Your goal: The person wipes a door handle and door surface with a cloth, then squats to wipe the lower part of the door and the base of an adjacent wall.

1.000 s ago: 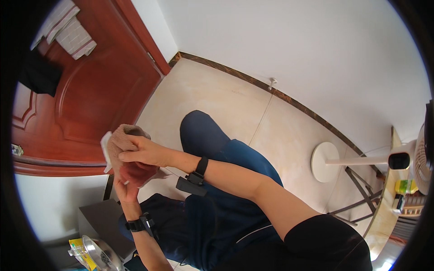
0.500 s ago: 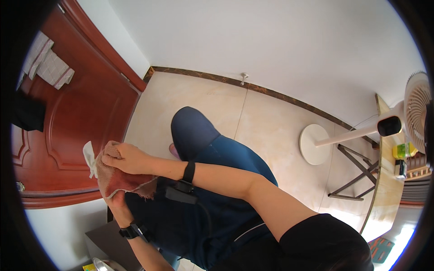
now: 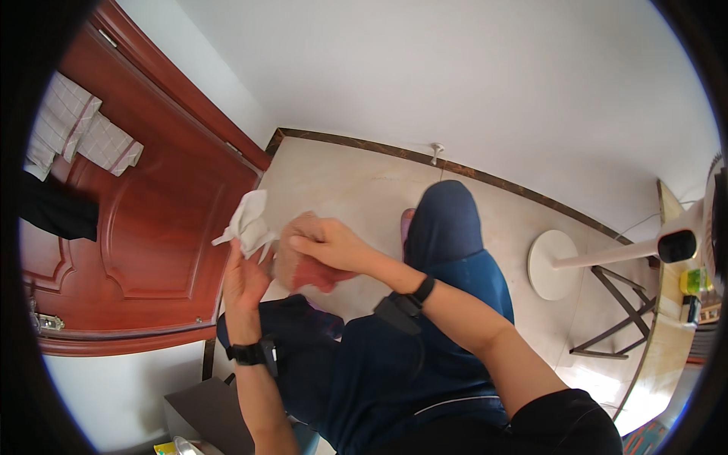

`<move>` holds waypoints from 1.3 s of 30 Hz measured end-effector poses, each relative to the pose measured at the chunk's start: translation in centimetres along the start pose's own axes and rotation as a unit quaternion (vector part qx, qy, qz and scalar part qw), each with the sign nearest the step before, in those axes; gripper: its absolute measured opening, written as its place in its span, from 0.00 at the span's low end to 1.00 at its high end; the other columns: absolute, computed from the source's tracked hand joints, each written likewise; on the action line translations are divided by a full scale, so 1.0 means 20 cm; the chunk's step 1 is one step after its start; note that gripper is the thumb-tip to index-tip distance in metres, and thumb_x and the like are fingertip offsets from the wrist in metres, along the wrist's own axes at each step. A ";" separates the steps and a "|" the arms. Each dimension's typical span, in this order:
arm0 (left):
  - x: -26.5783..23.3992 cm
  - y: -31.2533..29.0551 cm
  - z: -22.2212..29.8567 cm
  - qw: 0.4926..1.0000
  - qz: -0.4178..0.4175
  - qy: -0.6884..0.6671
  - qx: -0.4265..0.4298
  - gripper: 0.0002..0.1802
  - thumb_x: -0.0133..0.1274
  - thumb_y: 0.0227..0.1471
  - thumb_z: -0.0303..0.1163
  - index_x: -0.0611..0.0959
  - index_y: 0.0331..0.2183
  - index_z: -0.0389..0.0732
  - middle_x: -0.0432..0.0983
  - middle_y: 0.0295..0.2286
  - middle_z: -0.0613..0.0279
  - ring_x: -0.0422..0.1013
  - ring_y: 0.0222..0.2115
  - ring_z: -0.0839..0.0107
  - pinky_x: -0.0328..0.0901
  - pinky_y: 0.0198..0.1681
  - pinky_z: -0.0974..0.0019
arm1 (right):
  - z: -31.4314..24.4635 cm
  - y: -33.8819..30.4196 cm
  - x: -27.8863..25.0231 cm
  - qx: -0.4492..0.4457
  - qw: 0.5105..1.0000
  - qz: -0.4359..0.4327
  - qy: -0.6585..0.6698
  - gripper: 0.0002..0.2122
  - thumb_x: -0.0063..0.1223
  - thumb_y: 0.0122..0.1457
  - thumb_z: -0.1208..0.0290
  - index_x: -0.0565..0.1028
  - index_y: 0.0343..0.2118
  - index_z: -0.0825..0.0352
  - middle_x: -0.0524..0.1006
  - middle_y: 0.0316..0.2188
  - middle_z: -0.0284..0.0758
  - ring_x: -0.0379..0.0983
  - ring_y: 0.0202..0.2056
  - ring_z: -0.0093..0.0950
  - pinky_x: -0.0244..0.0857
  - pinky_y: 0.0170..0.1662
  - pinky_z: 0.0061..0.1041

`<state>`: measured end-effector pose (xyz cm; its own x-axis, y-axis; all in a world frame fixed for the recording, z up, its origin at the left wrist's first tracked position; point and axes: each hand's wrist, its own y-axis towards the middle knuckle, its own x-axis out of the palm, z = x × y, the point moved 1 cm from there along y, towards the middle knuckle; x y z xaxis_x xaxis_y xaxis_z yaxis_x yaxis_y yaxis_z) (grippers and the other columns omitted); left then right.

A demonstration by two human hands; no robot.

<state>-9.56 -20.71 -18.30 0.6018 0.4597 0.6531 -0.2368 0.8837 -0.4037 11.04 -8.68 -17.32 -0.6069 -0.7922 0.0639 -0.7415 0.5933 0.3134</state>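
In front of me, my right hand [image 3: 330, 244] grips a brownish-pink towel [image 3: 290, 254], its fingers closed over the top; a redder part of it hangs underneath. Just to the left, my left hand [image 3: 246, 282] is raised with the fingers up, holding a thin, crumpled white cloth or tissue [image 3: 249, 216] at the fingertips. The white piece and the towel are close together, with a small gap between the hands. Some of the left fingers are partly hidden by the white piece.
A red-brown door [image 3: 174, 220] on the left has a checked cloth [image 3: 110, 140] and a black cloth [image 3: 61, 208] hanging on it. A white standing fan [image 3: 552, 265] and a folding-leg table [image 3: 644, 364] are at the right. A dark box [image 3: 205, 413] sits at lower left.
The towel has come away from my left hand, which now holds the white piece apart from it. Both hands appear further right in the view, and one knee has swung right.
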 end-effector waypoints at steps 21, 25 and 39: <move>0.58 0.40 -0.31 0.982 -0.044 0.170 -0.073 0.20 0.52 0.57 0.37 0.73 0.48 0.37 0.74 0.43 0.57 0.74 0.42 0.66 0.70 0.45 0.64 | -0.14 -0.08 -0.50 0.001 0.896 0.310 -0.317 0.14 0.56 0.56 0.61 0.77 0.37 0.68 0.75 0.38 0.48 0.75 0.31 0.44 0.69 0.36 0.38; 0.57 0.35 -0.30 0.960 -0.061 0.258 -0.094 0.21 0.53 0.57 0.42 0.76 0.46 0.36 0.76 0.40 0.58 0.74 0.38 0.69 0.71 0.41 0.66 | -0.06 -0.08 -0.41 0.031 0.961 0.152 -0.229 0.14 0.59 0.54 0.65 0.77 0.40 0.67 0.75 0.40 0.46 0.74 0.36 0.46 0.69 0.40 0.33; 0.35 0.40 0.04 0.991 -0.025 0.001 -0.132 0.24 0.51 0.58 0.41 0.74 0.49 0.34 0.72 0.48 0.51 0.69 0.49 0.60 0.64 0.54 0.58 | -0.22 0.17 -0.63 0.157 0.954 0.224 0.126 0.17 0.55 0.57 0.62 0.75 0.43 0.71 0.77 0.35 0.32 0.72 0.35 0.21 0.67 0.40 0.25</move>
<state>-7.84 -10.32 -16.39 0.6101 0.4152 0.6749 0.0006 0.8515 -0.5243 17.41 2.68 -12.86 -0.8243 -0.4349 0.3624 -0.4970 0.8625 -0.0954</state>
